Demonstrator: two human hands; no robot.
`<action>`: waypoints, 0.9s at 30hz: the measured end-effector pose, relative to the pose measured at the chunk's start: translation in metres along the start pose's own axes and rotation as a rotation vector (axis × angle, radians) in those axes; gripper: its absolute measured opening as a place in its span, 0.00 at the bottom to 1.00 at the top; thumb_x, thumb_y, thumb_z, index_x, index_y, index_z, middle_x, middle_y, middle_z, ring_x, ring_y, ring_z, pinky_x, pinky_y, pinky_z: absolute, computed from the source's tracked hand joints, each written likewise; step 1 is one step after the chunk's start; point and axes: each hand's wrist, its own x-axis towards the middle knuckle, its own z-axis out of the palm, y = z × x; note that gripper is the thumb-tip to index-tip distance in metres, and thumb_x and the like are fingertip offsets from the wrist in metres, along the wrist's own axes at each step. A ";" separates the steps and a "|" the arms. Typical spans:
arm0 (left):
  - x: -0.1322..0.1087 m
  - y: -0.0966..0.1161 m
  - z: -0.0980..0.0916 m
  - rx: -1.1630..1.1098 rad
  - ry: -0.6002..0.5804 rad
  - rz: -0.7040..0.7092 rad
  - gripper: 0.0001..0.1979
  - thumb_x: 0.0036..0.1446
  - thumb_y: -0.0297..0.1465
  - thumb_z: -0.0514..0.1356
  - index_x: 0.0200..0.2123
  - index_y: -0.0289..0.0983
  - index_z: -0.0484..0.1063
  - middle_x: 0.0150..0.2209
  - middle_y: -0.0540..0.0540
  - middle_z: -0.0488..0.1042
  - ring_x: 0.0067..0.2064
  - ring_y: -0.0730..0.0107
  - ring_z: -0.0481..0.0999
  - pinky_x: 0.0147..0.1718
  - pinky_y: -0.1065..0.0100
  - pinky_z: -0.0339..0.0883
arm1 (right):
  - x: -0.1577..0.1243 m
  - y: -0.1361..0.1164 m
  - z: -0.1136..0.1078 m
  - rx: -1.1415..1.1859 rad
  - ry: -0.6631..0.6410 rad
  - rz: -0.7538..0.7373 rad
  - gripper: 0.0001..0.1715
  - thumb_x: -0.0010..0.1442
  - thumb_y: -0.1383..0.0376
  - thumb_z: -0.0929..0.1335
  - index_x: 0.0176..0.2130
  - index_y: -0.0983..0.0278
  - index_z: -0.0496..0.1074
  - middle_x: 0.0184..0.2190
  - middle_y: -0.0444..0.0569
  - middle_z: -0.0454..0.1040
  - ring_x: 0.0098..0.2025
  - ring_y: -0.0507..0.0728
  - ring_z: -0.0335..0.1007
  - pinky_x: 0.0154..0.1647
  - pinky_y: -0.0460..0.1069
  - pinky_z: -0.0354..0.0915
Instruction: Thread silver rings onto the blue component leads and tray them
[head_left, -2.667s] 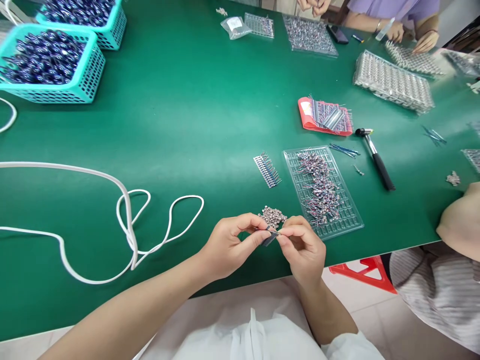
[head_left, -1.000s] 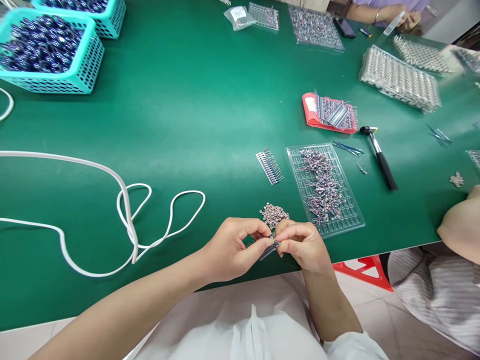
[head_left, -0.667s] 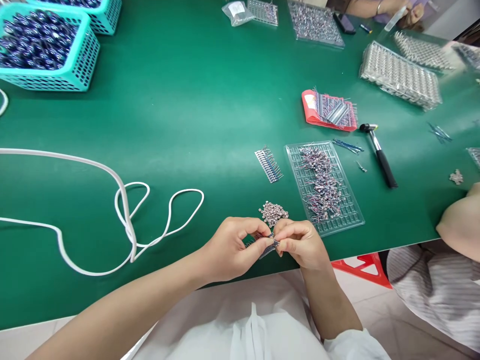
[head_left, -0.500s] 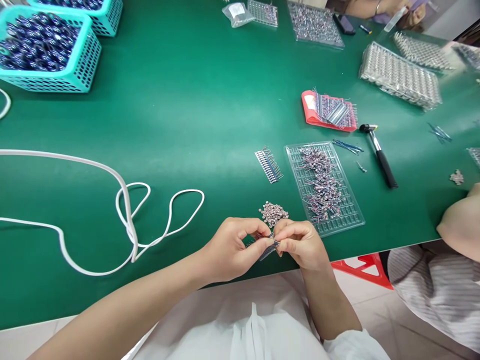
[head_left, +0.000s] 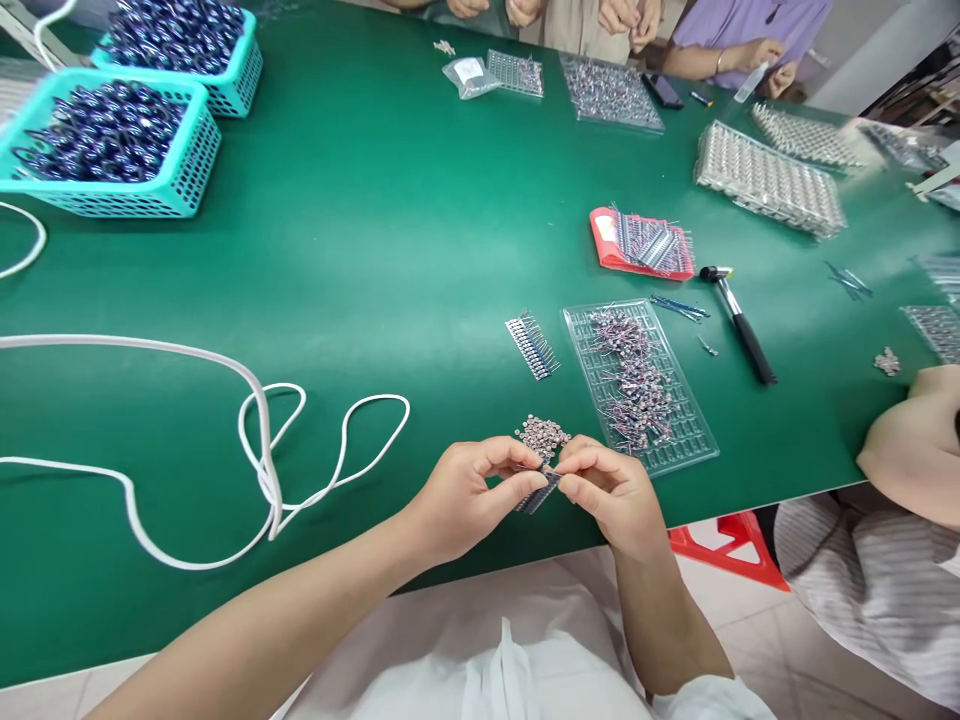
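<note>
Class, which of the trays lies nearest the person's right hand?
The tray just beyond the right hand, heaped with loose wiry parts; the other trays lie much farther off.

Broad green tabletop (head_left: 375, 250) with a soft sheen (head_left: 442, 325) of light, pale tiled floor (head_left: 754, 645) below, red stool (head_left: 763, 555) by the near edge, greyish wall or pillar (head_left: 866, 65) upper right

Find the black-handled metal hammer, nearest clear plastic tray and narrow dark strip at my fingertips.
Black-handled metal hammer (head_left: 742, 330): head view, upper handle.
Nearest clear plastic tray (head_left: 690, 420): head view, bare cells.
Narrow dark strip (head_left: 536, 497): head view, lower part.
</note>
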 end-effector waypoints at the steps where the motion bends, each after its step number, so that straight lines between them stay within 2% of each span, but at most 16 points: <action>1: 0.000 -0.001 0.000 -0.029 -0.011 -0.015 0.06 0.56 0.31 0.64 0.34 0.35 0.77 0.30 0.46 0.81 0.31 0.68 0.80 0.33 0.68 0.75 | -0.001 0.000 0.000 0.004 0.009 -0.002 0.03 0.59 0.62 0.75 0.35 0.58 0.80 0.31 0.47 0.73 0.35 0.54 0.69 0.35 0.49 0.68; 4: 0.002 -0.004 0.000 -0.103 -0.022 -0.056 0.08 0.54 0.32 0.65 0.37 0.34 0.78 0.32 0.44 0.82 0.33 0.65 0.81 0.36 0.66 0.76 | -0.003 0.001 -0.001 0.026 0.043 -0.005 0.02 0.59 0.62 0.74 0.34 0.59 0.80 0.31 0.47 0.73 0.33 0.54 0.68 0.34 0.49 0.67; 7: 0.004 -0.006 0.000 -0.113 -0.028 -0.053 0.06 0.55 0.32 0.65 0.34 0.35 0.78 0.30 0.45 0.82 0.32 0.66 0.80 0.36 0.66 0.76 | -0.004 0.003 -0.001 0.030 0.061 0.007 0.04 0.58 0.62 0.75 0.35 0.59 0.80 0.30 0.47 0.73 0.32 0.54 0.67 0.32 0.48 0.66; 12: 0.002 0.000 -0.001 -0.004 -0.065 0.054 0.06 0.58 0.30 0.62 0.30 0.35 0.77 0.27 0.47 0.80 0.29 0.69 0.77 0.32 0.70 0.72 | -0.007 0.008 0.001 0.089 0.037 0.041 0.08 0.56 0.59 0.76 0.34 0.61 0.80 0.30 0.46 0.72 0.30 0.52 0.65 0.29 0.47 0.64; 18: 0.001 0.001 -0.005 0.098 -0.188 0.127 0.08 0.60 0.29 0.59 0.29 0.35 0.76 0.27 0.47 0.79 0.29 0.70 0.75 0.31 0.71 0.68 | -0.014 0.009 0.000 0.201 -0.024 0.133 0.09 0.53 0.59 0.77 0.32 0.62 0.81 0.29 0.45 0.70 0.29 0.51 0.64 0.27 0.46 0.62; 22: 0.002 0.001 -0.006 0.059 -0.276 0.081 0.09 0.60 0.30 0.59 0.29 0.35 0.76 0.27 0.46 0.79 0.29 0.69 0.74 0.32 0.70 0.68 | -0.021 0.001 0.000 0.157 -0.030 0.121 0.07 0.54 0.61 0.77 0.33 0.61 0.81 0.31 0.46 0.72 0.31 0.52 0.67 0.31 0.47 0.64; 27: 0.001 0.000 -0.006 0.037 -0.348 0.047 0.09 0.60 0.31 0.60 0.30 0.34 0.77 0.29 0.44 0.80 0.31 0.68 0.76 0.34 0.67 0.69 | -0.026 -0.007 0.001 -0.002 -0.032 0.090 0.04 0.58 0.63 0.74 0.34 0.61 0.80 0.32 0.46 0.71 0.30 0.51 0.67 0.29 0.47 0.63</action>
